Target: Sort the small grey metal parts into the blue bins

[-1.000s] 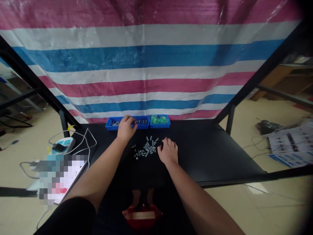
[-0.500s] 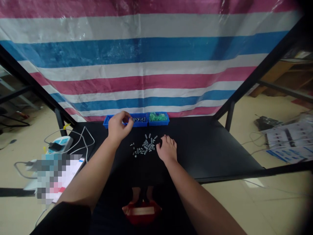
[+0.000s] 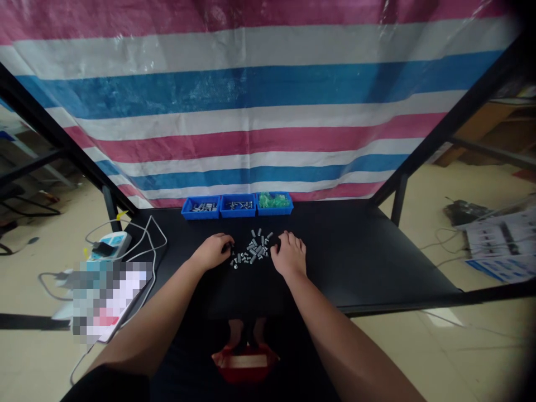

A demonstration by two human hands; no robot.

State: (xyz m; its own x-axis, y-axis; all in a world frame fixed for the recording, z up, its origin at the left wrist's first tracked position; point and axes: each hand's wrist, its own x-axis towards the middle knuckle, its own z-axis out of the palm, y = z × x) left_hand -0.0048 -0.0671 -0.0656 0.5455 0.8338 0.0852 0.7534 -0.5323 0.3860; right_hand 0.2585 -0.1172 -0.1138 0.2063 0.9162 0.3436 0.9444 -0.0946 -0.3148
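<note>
I take the pile of small metal parts (image 3: 253, 251) on the black bench (image 3: 355, 257) as my landmark. My left hand (image 3: 213, 252) lies at its left edge, fingers curled down onto the nearest pieces; I cannot tell whether the grip has closed on one, because the fingertips hide what is under them. My right hand (image 3: 288, 254) rests palm down at the pile's right edge, fingers loosely spread and touching the outermost parts, with nothing visibly held.

Beyond the pile, against the striped tarp (image 3: 259, 111), stand three blue bins in a row. The left bin (image 3: 201, 207) and the middle bin (image 3: 238, 205) each hold some grey metal pieces, and the right bin (image 3: 274, 202) holds green ones.

I judge the sorting partly done: all three bins have something in them, yet a good heap of grey parts is loose between my hands, so most of the work looks left. No green pieces show in the pile.

Left of the pile, off the bench, a power strip (image 3: 109, 245) with white cables lies on the floor.
</note>
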